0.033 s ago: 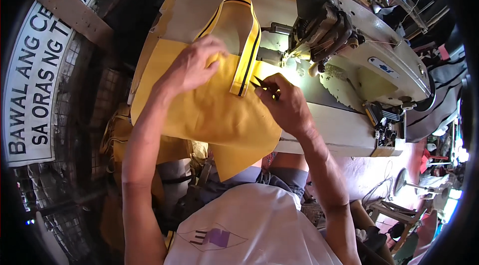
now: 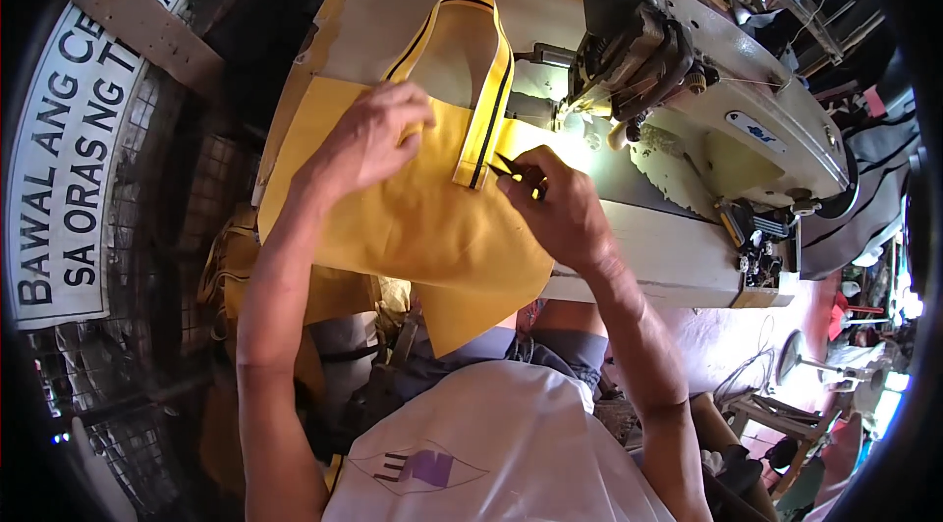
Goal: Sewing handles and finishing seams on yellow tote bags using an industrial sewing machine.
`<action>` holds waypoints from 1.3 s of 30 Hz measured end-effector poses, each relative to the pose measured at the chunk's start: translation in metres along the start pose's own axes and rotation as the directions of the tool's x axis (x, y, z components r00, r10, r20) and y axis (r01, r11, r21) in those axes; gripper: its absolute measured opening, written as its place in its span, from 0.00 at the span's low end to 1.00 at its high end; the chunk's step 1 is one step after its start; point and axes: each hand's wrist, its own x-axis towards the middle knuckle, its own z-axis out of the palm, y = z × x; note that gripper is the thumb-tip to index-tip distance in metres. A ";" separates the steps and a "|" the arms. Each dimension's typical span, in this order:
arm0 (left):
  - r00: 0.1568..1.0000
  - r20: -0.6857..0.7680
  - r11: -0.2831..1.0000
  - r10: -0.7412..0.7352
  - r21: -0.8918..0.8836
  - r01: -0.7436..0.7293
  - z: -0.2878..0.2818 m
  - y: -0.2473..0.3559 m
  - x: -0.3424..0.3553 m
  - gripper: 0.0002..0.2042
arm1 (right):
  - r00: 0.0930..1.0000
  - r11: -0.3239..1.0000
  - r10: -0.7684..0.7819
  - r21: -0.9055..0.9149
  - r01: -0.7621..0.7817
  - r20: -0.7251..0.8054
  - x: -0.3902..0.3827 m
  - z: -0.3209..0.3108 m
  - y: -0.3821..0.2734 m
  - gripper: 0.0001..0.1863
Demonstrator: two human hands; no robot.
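Note:
A yellow fabric panel [image 2: 393,227] lies spread on the sewing table, its lower corner hanging off the front edge. A yellow strap [image 2: 488,109] with a dark centre stripe loops up from it, its right end lying on the panel. My left hand [image 2: 368,134] is over the panel's upper left, beside the strap's left leg and covering that leg's lower end. Its fingers are curled closed; what they hold is hidden. My right hand [image 2: 562,203] grips small dark thread snips [image 2: 511,166], whose points reach the right edge of the strap's lower end.
An industrial sewing machine [image 2: 638,60] stands to the right of the panel, its lamp lighting the needle area. More yellow fabric [image 2: 285,291] hangs at the table's left front. A lettered white sign [image 2: 69,178] is on the mesh wall at left. A fan [image 2: 796,360] stands at right.
My left hand has shifted slightly left and down over the panel. The snips in my right hand have moved a little left, closer to the strap's end.

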 end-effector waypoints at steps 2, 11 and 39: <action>0.987 -0.103 0.992 0.123 0.025 -0.121 0.008 -0.001 -0.014 0.05 | 0.994 0.989 -0.107 -0.104 0.105 -0.017 -0.004 0.012 -0.006 0.14; 0.911 -0.341 0.970 0.233 0.150 -0.192 0.034 -0.003 -0.029 0.10 | 0.996 0.933 -0.090 -0.350 0.081 -0.011 0.023 0.066 -0.008 0.10; 0.498 -0.289 0.304 -0.817 -0.951 -0.054 0.063 0.054 -0.062 0.15 | 0.971 0.921 -0.159 -0.380 0.080 -0.180 -0.038 -0.003 0.025 0.12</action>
